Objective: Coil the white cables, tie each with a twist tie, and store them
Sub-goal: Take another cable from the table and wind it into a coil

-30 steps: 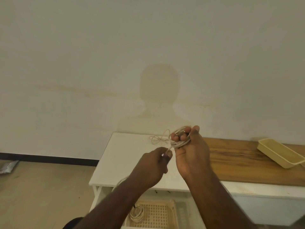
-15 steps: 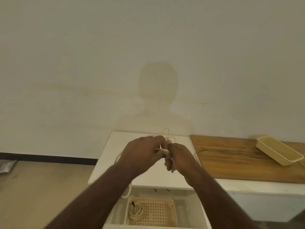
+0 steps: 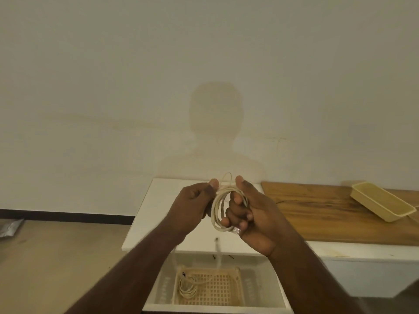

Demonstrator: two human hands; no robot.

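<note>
The white cable hangs as a loose coil of several loops in the air above the front edge of the white cabinet top, held between both hands. The right hand has its fingers curled through the inside of the coil, thumb raised at the top and fingertips wrapped over the strands, with a small silvery plug showing at the bottom of the coil against the palm. The left hand sits just beside it, fingers curled and thumb pressed to the upper left of the coil, pinching the strands there. A thin loop of the cable pokes up between the 2 thumbs. One free end of the cable dangles below the hands, blurred, down toward the open drawer.

Inside the drawer lies a pale lattice basket, and in the basket's left part rests 1 coiled cable with a dark tie near its top. 2 small dark twist ties lie on the ledge at the back of the drawer.

To the right of the white top, a wooden board covers the counter, and a cream-coloured tray sits tilted at its far right end. The wall behind carries the shadow of the person's head and shoulders. A silvery bag lies on the floor at far left.
</note>
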